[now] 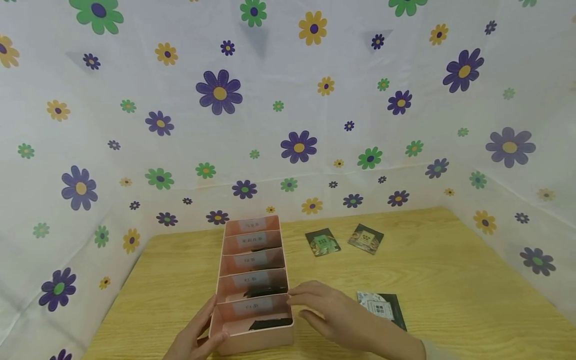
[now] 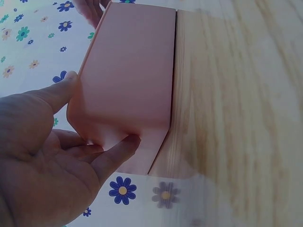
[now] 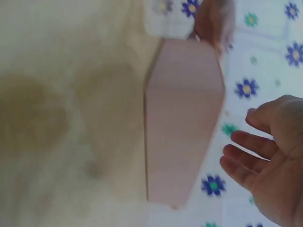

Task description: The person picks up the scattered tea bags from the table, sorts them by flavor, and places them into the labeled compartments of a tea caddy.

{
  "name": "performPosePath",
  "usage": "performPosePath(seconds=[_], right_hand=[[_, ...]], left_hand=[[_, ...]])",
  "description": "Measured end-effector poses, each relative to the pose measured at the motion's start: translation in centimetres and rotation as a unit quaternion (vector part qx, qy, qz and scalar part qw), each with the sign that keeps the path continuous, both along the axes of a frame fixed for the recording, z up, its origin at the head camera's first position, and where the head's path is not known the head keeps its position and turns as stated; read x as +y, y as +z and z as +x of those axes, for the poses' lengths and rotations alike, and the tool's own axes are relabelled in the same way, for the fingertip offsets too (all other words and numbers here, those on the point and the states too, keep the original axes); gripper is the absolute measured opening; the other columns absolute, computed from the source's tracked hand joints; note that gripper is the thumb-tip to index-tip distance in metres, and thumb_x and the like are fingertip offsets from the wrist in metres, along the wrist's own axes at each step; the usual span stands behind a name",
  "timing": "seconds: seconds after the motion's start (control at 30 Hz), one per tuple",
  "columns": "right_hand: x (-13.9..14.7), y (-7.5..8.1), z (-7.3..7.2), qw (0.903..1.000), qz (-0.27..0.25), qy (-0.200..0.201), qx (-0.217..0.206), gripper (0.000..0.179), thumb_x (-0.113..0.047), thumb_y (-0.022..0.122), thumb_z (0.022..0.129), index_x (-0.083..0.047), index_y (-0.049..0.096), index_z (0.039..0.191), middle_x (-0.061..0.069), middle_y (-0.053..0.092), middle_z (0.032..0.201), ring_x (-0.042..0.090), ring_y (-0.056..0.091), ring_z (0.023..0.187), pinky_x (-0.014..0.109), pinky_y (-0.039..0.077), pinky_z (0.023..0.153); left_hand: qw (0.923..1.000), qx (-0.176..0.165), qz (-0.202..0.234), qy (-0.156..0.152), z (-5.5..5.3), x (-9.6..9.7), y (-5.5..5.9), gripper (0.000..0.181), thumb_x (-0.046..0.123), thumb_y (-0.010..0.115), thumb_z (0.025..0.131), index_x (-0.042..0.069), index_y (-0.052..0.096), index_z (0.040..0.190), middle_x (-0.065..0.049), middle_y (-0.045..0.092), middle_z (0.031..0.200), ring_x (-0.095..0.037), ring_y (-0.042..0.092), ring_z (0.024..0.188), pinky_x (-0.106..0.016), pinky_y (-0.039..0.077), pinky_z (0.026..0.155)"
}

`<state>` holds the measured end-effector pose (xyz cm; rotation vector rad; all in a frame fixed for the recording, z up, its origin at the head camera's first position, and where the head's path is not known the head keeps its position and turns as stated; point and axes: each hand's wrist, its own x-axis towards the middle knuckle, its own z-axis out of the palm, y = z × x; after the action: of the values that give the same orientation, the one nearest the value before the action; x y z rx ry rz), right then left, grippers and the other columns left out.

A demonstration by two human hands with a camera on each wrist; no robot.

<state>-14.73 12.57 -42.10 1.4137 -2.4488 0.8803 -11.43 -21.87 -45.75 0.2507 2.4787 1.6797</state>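
Head view: the pink box (image 1: 261, 341) is sitting on the table (image 1: 450, 280), five compartments bearing pale labels (image 1: 258, 304) — writing illegibly small. Left wrist: the left hand (image 2: 52, 163) is gripping its plain end. Right wrist: the right hand (image 3: 280, 166) is hanging loose-fingered beside it.

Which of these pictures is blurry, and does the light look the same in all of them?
Right wrist view: blurriest, the box soft-edged and the table smeared with vague dark patches; left wrist view: crisper, the box dim, the table pale; head view: clear and softly lit, the table yellower, though the labels are too small to read.
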Motion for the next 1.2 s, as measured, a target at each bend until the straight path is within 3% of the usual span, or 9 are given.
performPosePath(seconds=[0.17, 0.37, 0.57, 0.8, 0.93, 1.07, 1.2], right_hand=[[3.2, 1.4, -0.6, 0.9943, 0.056, -0.061, -0.067, 0.031, -0.019, 0.062, 0.106, -0.017, 0.064, 0.137, 0.001, 0.059, 0.143, 0.022, 0.055, 0.132, 0.043, 0.052, 0.104], [7.3, 1.9, -1.3, 0.9725, 0.111, -0.085, -0.186, 0.043, -0.044, 0.056, 0.107, -0.017, 0.062, 0.141, 0.005, 0.058, 0.144, 0.03, 0.054, 0.134, 0.051, 0.049, 0.105], [10.5, 1.1, -2.2, 0.9566, 0.106, -0.101, -0.252, 0.045, -0.035, 0.064, 0.105, -0.006, 0.062, 0.139, 0.01, 0.06, 0.141, 0.039, 0.055, 0.131, 0.055, 0.05, 0.101], [12.7, -0.4, -2.7, 0.9545, 0.118, -0.116, -0.248, 0.042, -0.019, 0.076, 0.096, -0.002, 0.066, 0.134, 0.015, 0.063, 0.136, 0.043, 0.058, 0.125, 0.058, 0.052, 0.097], [13.0, -0.8, -2.9, 0.958, 0.131, -0.1, -0.235, 0.044, -0.011, 0.078, 0.092, -0.002, 0.067, 0.134, 0.018, 0.061, 0.137, 0.045, 0.056, 0.126, 0.056, 0.052, 0.098], [12.8, -1.2, -3.1, 0.9613, 0.157, -0.098, -0.204, 0.047, -0.007, 0.082, 0.086, -0.007, 0.07, 0.131, 0.013, 0.062, 0.133, 0.035, 0.059, 0.117, 0.045, 0.055, 0.093], [12.6, -1.9, -3.4, 0.9578, 0.174, -0.13, -0.189, 0.051, -0.01, 0.088, 0.08, -0.009, 0.072, 0.127, 0.008, 0.061, 0.122, 0.021, 0.056, 0.102, 0.036, 0.054, 0.083]], left_hand=[[1.0, 0.0, 0.003, 0.001, -0.1, 0.1, 0.1, 0.082, 0.018, 0.072, 0.099, -0.001, 0.024, 0.163, -0.03, 0.024, 0.164, -0.056, 0.036, 0.141, -0.044, 0.06, 0.088], [1.0, -0.004, 0.0, 0.002, -0.1, 0.1, 0.0, 0.083, 0.019, 0.072, 0.099, 0.0, 0.024, 0.163, -0.03, 0.023, 0.164, -0.057, 0.035, 0.141, -0.044, 0.061, 0.088], [0.9999, -0.015, -0.001, 0.007, -0.1, 0.1, 0.1, 0.084, 0.021, 0.073, 0.099, 0.0, 0.023, 0.163, -0.03, 0.022, 0.165, -0.057, 0.034, 0.142, -0.046, 0.06, 0.089], [0.9997, -0.022, -0.005, 0.006, -0.3, 0.1, 0.2, 0.084, 0.022, 0.073, 0.099, 0.001, 0.023, 0.164, -0.029, 0.021, 0.165, -0.057, 0.033, 0.142, -0.047, 0.06, 0.089], [0.9996, -0.024, -0.008, 0.01, -0.3, 0.0, 0.2, 0.085, 0.023, 0.073, 0.098, 0.001, 0.023, 0.164, -0.029, 0.021, 0.165, -0.057, 0.034, 0.142, -0.047, 0.06, 0.089], [0.9996, -0.022, -0.011, 0.012, -0.2, 0.1, 0.3, 0.084, 0.023, 0.072, 0.099, 0.001, 0.024, 0.163, -0.029, 0.022, 0.165, -0.057, 0.034, 0.142, -0.047, 0.06, 0.089], [0.9997, -0.019, -0.013, 0.005, -0.2, 0.0, 0.3, 0.083, 0.021, 0.071, 0.1, 0.0, 0.022, 0.163, -0.03, 0.021, 0.165, -0.057, 0.035, 0.142, -0.048, 0.06, 0.089]])
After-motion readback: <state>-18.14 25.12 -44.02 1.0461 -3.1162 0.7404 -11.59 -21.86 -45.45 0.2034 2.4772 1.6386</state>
